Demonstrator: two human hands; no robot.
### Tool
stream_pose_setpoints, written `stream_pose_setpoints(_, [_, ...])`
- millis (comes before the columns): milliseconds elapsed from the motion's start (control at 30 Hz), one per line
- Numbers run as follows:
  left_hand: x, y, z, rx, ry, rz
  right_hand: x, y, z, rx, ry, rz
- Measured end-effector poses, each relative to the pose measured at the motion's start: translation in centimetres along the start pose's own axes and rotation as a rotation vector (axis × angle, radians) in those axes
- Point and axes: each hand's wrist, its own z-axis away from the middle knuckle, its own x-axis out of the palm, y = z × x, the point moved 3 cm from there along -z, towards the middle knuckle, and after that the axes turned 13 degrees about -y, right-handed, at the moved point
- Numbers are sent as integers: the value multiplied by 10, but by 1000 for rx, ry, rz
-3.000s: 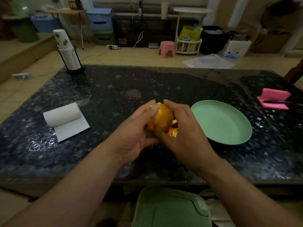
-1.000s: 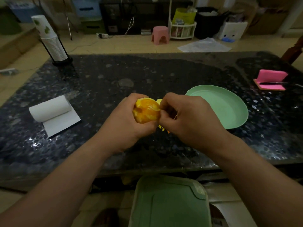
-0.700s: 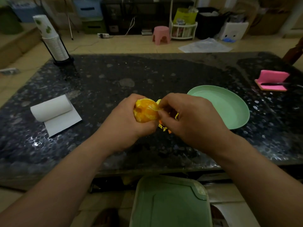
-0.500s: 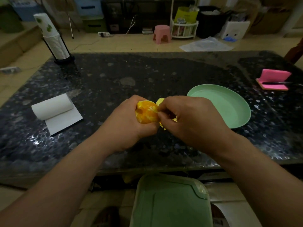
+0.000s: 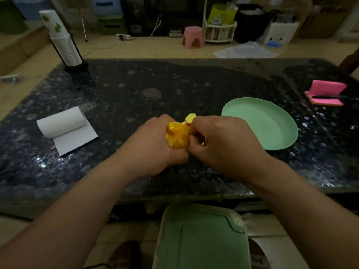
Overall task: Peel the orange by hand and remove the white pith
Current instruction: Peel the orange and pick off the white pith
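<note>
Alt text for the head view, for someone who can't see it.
The left hand grips a part-peeled orange over a dark table while the right hand pinches its peel. A green plate lies to the right, a paper roll to the left.

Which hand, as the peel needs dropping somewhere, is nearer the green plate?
Right. The right hand, pinching peel, sits just left of the green plate; the left hand, holding the orange, is farther left.

Dim, murky indoor light; glints speckle the dark table (image 5: 116,90); edges bow outward.
</note>
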Motion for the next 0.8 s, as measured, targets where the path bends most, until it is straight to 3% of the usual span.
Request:
stream_pose_setpoints(267, [-2, 1, 3, 28, -13, 42, -7, 8, 3, -32, -43, -101])
stream_pose_setpoints(500, [1, 1, 1, 30, 2, -29, -9, 2, 1, -37, -92, 18])
stream_pose_setpoints(800, [1, 9, 5, 67, 29, -42, -5, 5, 3, 3, 6, -60])
